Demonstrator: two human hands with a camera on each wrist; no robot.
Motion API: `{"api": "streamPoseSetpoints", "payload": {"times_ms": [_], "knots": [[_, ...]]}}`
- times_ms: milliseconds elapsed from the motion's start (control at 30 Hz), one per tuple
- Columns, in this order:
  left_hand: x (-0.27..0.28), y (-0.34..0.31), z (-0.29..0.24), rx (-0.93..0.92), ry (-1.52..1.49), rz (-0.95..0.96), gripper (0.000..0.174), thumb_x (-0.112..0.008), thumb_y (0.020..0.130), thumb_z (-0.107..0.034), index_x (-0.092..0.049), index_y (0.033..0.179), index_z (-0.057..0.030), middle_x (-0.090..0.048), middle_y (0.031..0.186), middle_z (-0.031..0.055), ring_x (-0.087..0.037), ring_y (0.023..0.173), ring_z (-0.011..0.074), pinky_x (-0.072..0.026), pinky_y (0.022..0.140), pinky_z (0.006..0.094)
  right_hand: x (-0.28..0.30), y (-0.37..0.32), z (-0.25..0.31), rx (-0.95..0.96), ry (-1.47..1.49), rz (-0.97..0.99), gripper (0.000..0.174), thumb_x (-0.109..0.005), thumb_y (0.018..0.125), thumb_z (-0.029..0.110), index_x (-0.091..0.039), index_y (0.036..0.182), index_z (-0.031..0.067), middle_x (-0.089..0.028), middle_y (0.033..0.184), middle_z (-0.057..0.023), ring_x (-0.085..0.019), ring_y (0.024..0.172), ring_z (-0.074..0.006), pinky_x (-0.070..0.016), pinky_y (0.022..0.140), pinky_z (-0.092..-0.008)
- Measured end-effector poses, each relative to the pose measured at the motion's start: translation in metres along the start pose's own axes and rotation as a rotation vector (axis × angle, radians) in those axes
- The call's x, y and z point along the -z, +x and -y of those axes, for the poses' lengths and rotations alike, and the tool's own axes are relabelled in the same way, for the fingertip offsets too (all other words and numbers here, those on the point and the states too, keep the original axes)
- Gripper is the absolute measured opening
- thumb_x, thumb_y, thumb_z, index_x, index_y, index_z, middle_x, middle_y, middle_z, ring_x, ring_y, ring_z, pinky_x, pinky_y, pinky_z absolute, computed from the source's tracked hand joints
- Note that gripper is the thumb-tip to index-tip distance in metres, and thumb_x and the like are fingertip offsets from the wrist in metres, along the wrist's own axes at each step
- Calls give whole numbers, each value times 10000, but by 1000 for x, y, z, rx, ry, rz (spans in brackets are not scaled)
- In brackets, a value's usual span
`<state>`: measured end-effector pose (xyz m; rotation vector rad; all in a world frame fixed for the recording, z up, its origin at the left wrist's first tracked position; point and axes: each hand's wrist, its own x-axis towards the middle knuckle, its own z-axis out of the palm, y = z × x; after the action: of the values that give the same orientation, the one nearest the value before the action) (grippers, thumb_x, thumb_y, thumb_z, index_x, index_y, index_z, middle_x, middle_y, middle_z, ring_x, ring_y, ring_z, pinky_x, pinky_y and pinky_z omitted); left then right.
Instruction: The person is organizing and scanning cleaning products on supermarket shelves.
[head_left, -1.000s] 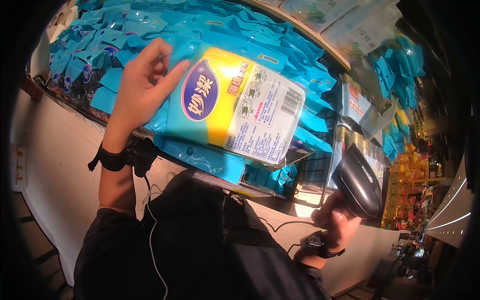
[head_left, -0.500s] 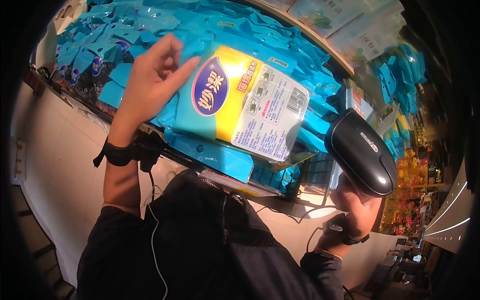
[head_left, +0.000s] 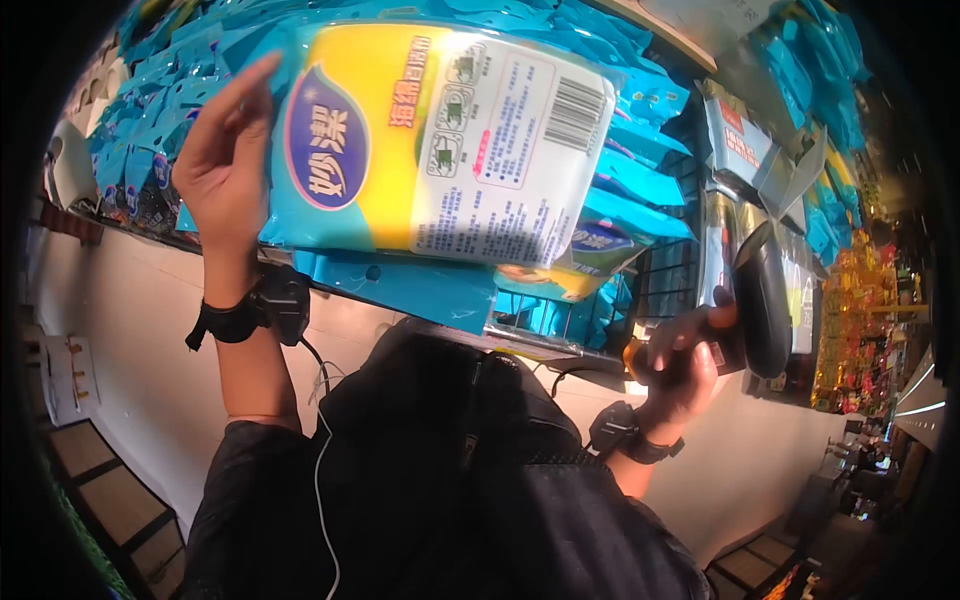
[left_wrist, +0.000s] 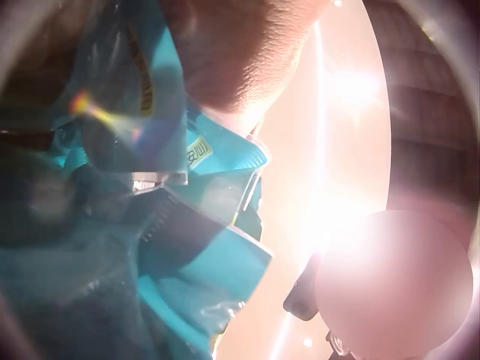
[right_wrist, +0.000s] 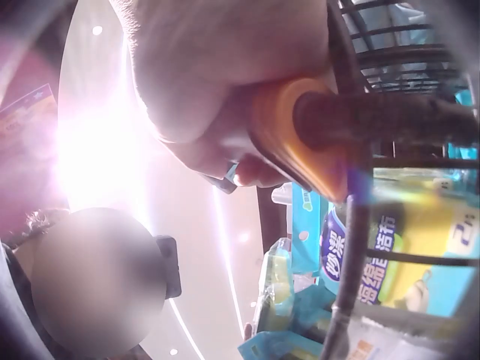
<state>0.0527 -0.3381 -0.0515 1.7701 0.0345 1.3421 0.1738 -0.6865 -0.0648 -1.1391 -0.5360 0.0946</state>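
My left hand (head_left: 225, 180) pinches the teal left end of a pack of sponge scouring pads (head_left: 390, 150). The pack is yellow, white and teal, and its printed back with a barcode (head_left: 575, 115) faces up at the head camera. In my right hand (head_left: 685, 365) is a black handheld barcode scanner (head_left: 763, 300), gripped by its handle, to the right of the pack and apart from it. The right wrist view shows the scanner's orange part (right_wrist: 300, 135) beside the fingers. Skin of the left hand (left_wrist: 240, 52) appears close to teal wrappers in the left wrist view.
Many teal packs (head_left: 130, 165) lie heaped behind and left of the held pack. A black wire rack (head_left: 665, 270) stands between that heap and boxed goods (head_left: 745, 140) at the right. A thin white cable (head_left: 318, 480) runs down from the left wrist.
The pack has come up nearer the head camera and shifted left with my left hand. The scanner rose beside the pack, then swung right and now shows a narrower side.
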Motion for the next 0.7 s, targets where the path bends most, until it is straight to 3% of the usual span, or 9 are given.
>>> {"api": "streamPoseSetpoints", "payload": {"times_ms": [67, 200, 333, 400, 433, 467, 533, 600, 700], "knots": [[12, 0, 7, -162, 225, 125, 337, -418, 835, 72, -501, 1157, 17, -573, 1105, 134, -551, 999, 168, -410, 905, 284, 5, -1, -3, 5, 49, 44, 537, -570, 754, 160, -357, 1193, -65, -467, 671, -100, -442, 463, -144, -379, 423, -255], [-1, -2, -22, 46, -17, -62, 416, -319, 791, 25, -444, 1177, 115, -421, 1276, 208, -439, 1155, 227, -282, 1006, 329, 1, 6, 3, -145, 82, 72, 509, -558, 769, 138, -356, 1192, -58, -468, 695, -89, -443, 483, -134, -380, 453, -238], [10, -7, -73, 107, 200, 142, 575, -441, 683, -42, -387, 1234, 115, -404, 1285, 206, -356, 1208, 272, -230, 1018, 343, -5, 15, 3, -303, 138, 10, 532, -496, 816, 177, -298, 1272, -13, -425, 719, -39, -411, 494, -91, -344, 443, -197], [24, -13, -84, 71, 308, 229, 608, -513, 622, -17, -419, 1206, 120, -427, 1259, 209, -382, 1184, 277, -241, 1012, 351, -13, 17, 0, -276, 257, -59, 507, -468, 834, 179, -306, 1274, -15, -410, 727, -31, -394, 513, -83, -341, 468, -201], [40, -6, -90, -149, 632, 363, 609, -611, 598, -17, -472, 1183, 81, -442, 1234, 221, -468, 1085, 308, -345, 942, 366, -15, 18, -1, -266, 251, -70, 489, -451, 846, 178, -311, 1273, -15, -409, 740, -27, -383, 530, -80, -343, 489, -206], [46, 5, -89, -626, 808, 484, 516, -676, 622, -62, -550, 1114, 30, -503, 1136, 216, -545, 946, 304, -441, 809, 333, -18, 19, 0, -273, 243, -107, 468, -452, 849, 185, -329, 1255, -13, -415, 741, -24, -389, 534, -77, -342, 491, -207], [16, 18, -104, -613, 582, 287, 415, -706, 634, -88, -599, 1026, -3, -544, 1002, 182, -575, 840, 280, -471, 701, 290, -14, 21, -5, -289, 266, -110, 443, -450, 849, 185, -346, 1231, -14, -422, 740, -20, -396, 544, -71, -343, 493, -207], [18, 42, -127, -574, 481, 618, 360, -731, 606, -80, -623, 943, -17, -512, 868, 127, -561, 734, 229, -468, 659, 286, -20, 21, -1, -268, 247, -151, 421, -450, 849, 187, -360, 1210, -8, -426, 736, -16, -400, 546, -67, -342, 495, -206], [-12, 66, -142, -607, 403, 812, 355, -745, 591, -90, -633, 922, -26, -494, 853, 122, -539, 697, 219, -463, 658, 295, -18, 21, -2, -248, 272, -143, 418, -447, 850, 187, -360, 1219, 12, -431, 747, -16, -404, 552, -67, -351, 502, -208]]}}
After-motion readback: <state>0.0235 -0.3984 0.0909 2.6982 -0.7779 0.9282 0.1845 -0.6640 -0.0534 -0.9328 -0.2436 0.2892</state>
